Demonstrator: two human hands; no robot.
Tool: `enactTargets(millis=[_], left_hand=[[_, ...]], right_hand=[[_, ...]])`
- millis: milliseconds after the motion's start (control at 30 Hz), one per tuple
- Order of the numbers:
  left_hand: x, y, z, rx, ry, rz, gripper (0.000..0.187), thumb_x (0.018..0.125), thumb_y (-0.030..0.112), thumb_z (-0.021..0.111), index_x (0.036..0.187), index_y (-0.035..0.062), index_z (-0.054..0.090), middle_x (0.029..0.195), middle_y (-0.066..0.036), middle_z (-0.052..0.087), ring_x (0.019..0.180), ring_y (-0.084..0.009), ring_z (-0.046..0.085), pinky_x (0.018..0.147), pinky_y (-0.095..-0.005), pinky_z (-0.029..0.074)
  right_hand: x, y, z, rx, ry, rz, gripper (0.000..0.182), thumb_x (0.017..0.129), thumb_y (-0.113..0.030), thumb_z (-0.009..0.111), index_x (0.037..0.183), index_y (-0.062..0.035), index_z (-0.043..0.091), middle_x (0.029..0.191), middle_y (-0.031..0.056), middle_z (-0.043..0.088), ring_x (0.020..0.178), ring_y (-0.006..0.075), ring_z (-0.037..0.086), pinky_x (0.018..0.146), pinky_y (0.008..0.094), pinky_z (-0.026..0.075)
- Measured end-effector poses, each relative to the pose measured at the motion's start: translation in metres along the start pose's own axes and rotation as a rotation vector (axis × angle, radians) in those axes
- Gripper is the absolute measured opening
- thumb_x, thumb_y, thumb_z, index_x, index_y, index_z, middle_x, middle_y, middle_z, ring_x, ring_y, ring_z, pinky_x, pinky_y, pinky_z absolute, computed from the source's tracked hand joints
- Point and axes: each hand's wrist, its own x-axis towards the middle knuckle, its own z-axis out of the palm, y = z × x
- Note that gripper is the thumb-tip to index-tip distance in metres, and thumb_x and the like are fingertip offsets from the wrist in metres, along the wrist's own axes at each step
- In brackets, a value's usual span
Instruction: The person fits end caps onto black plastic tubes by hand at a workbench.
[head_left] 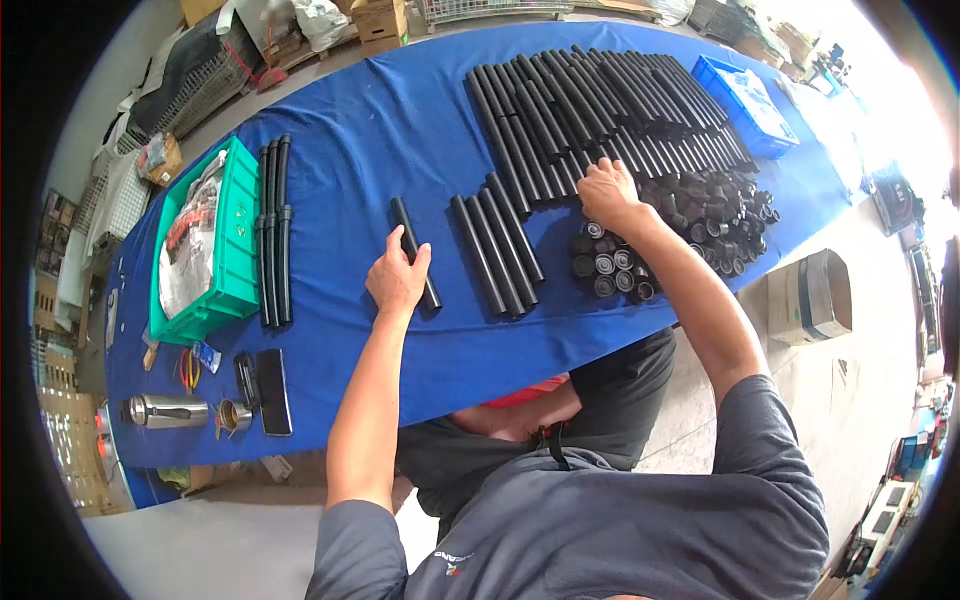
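Note:
My left hand (397,277) grips a single black tube (405,224) that lies on the blue table cover (380,120). My right hand (608,193) rests palm down at the near edge of a large stack of black tubes (600,100), beside a heap of small black caps (715,210); whether it holds anything is hidden. Three black tubes (497,245) lie side by side between my hands. A cluster of upright short black pieces (608,265) stands just below my right wrist.
A green bin (235,240) with bagged parts sits at the left, with long black joined tubes (275,230) beside it. A blue tray (745,100) is at the far right. A steel flask (165,410), phone (272,390) and small tools lie near the left edge. A cardboard box (812,295) stands on the floor.

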Motion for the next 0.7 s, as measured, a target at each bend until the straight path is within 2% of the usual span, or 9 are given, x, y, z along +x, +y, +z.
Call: enactTargets(millis=[200,433,533,567,667,700], left_hand=[[0.003,-0.002,0.003,0.021,-0.004,-0.012,0.061,0.089,0.046,0.072,0.138,0.0114,0.061,0.083,-0.012,0.076,0.08,-0.0372,0.075,0.074,-0.0514,0.058],[0.002,-0.001,0.003,0.006,-0.006,-0.021,0.06,0.089,0.046,0.072,0.137,0.0118,0.062,0.082,-0.012,0.076,0.08,-0.0365,0.075,0.074,-0.0505,0.058],[0.002,-0.003,0.004,0.01,0.005,-0.003,0.059,0.089,0.047,0.072,0.137,0.0124,0.062,0.08,-0.011,0.075,0.079,-0.0357,0.075,0.073,-0.0502,0.058],[0.002,-0.004,0.005,0.008,0.009,0.003,0.059,0.089,0.047,0.072,0.137,0.0126,0.062,0.08,-0.011,0.075,0.079,-0.0355,0.075,0.073,-0.0502,0.058],[0.002,-0.006,0.005,0.008,0.013,0.019,0.059,0.09,0.047,0.072,0.137,0.0131,0.062,0.08,-0.01,0.075,0.077,-0.0347,0.075,0.071,-0.0501,0.058],[0.002,-0.006,0.004,0.01,0.012,0.021,0.059,0.09,0.047,0.072,0.137,0.0131,0.062,0.08,-0.009,0.075,0.076,-0.0346,0.075,0.07,-0.0501,0.058]], right_hand=[[0.003,-0.001,0.008,-0.013,0.012,0.01,0.017,0.087,-0.014,0.07,0.099,-0.01,0.082,0.111,0.0101,0.074,0.118,0.0287,0.061,0.1,0.0415,0.045],[0.002,0.005,0.013,-0.044,0.076,-0.099,0.016,0.088,-0.022,0.073,0.096,-0.009,0.08,0.109,0.0093,0.072,0.115,0.028,0.061,0.098,0.041,0.046],[-0.017,0.001,-0.019,0.143,0.244,-0.044,0.025,0.087,-0.029,0.077,0.098,-0.0066,0.077,0.111,0.0106,0.07,0.115,0.0295,0.06,0.099,0.0415,0.046],[-0.026,0.001,-0.026,0.272,0.343,-0.052,0.034,0.086,-0.034,0.079,0.099,-0.0029,0.073,0.101,0.0139,0.071,0.103,0.0326,0.066,0.092,0.0444,0.052],[-0.076,-0.03,-0.048,0.757,0.316,0.055,0.036,0.085,-0.032,0.08,0.099,-0.0003,0.072,0.088,0.0168,0.071,0.088,0.0351,0.071,0.08,0.0462,0.056],[-0.095,-0.044,-0.044,0.819,0.299,0.082,0.035,0.085,-0.031,0.079,0.098,0.0007,0.071,0.083,0.0173,0.07,0.083,0.036,0.072,0.076,0.0469,0.057]])
